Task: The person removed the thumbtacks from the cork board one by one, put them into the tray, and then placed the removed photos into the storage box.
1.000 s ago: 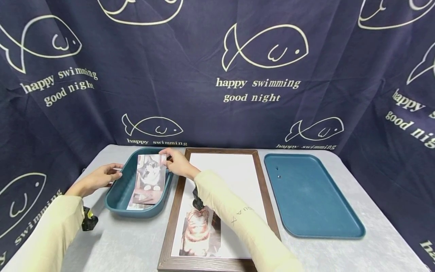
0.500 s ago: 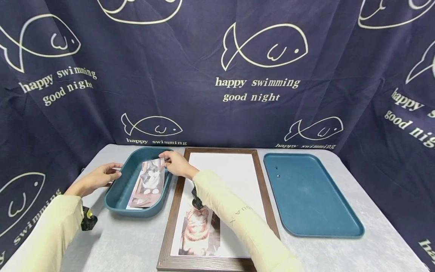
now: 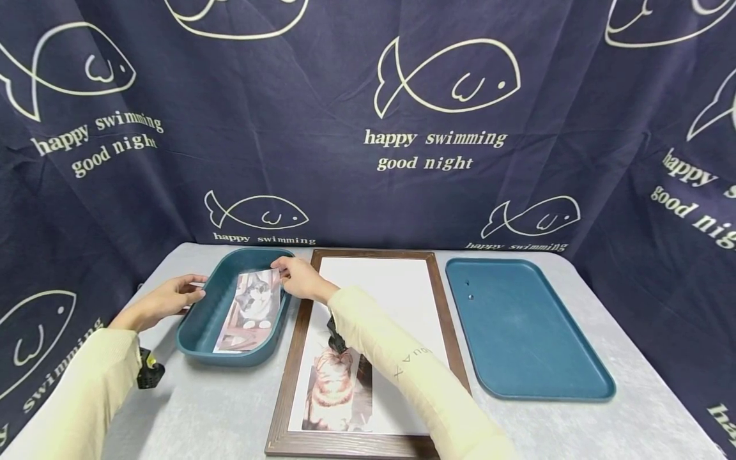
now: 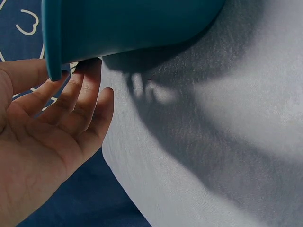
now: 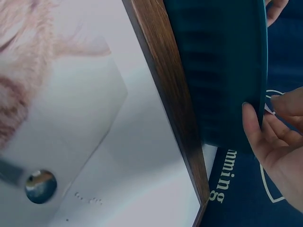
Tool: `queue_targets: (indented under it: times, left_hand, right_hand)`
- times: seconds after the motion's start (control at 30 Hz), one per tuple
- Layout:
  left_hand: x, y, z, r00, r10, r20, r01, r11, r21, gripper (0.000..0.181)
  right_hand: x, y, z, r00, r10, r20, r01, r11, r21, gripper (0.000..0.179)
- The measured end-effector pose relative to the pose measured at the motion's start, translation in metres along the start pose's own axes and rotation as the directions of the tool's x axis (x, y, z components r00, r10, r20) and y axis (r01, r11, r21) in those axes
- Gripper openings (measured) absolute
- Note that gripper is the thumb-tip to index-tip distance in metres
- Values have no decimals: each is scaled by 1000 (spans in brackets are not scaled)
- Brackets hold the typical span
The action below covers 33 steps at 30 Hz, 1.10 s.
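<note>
A blue tub [image 3: 195, 351] stands on the left of the table, with a cat photo [image 3: 253, 306] lying in it. My left hand [image 3: 163, 301] holds the tub's left rim; in the left wrist view the thumb lies over the rim [image 4: 52, 42] and the other fingers are outside, below it. At the far right side of the tub my right hand [image 3: 305, 279] pinches the photo's upper right corner. In the right wrist view one finger [image 5: 253, 120] sits against the tub's outer wall, and only a sliver of the photo [image 5: 269, 109] shows.
A brown wooden frame [image 3: 397, 254] with a white sheet lies in the middle, partly under my right arm. An orange cat photo [image 3: 333, 399] rests at its lower left. On the right is a flat blue tray [image 3: 535, 332] with small shiny pieces [image 3: 471, 297]. A dark curtain [image 3: 345, 211] hangs behind.
The photo has gone from raised at the rim to lying lower in the tub, slightly tilted. It now mostly covers the sheet beneath it. Both hands have stayed nearly in place.
</note>
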State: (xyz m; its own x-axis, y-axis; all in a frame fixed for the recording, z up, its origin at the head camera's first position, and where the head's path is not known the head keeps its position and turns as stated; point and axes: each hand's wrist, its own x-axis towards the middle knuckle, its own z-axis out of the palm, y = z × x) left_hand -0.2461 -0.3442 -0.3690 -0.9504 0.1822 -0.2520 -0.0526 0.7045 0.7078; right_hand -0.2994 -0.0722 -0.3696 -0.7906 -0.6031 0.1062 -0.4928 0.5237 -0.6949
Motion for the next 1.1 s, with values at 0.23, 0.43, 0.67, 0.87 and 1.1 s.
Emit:
queue_targets:
  times: [0.23, 0.43, 0.67, 0.87, 1.1]
  left_hand:
    - [-1, 1, 1, 1000, 11, 1, -11, 1000, -8, 49]
    - [-1, 0, 1, 1000, 23, 0, -23, 1000, -14, 49]
    - [-1, 1, 0, 1000, 25, -12, -25, 1000, 11, 47]
    - [-1, 2, 0, 999, 24, -25, -23, 999, 27, 47]
    - [0, 4, 1, 997, 49, -57, -47, 998, 40, 47]
  right_hand:
    - [0, 2, -2, 999, -28, -17, 28, 999, -25, 35]
    - [-1, 5, -4, 999, -45, -17, 45, 999, 17, 33]
    - [-3, 6, -10, 995, -94, -42, 95, 995, 41, 28]
    - [-8, 7, -19, 989, -138, -54, 140, 989, 40, 26]
    - [-14, 15, -28, 989, -146, -32, 147, 988, 55, 27]
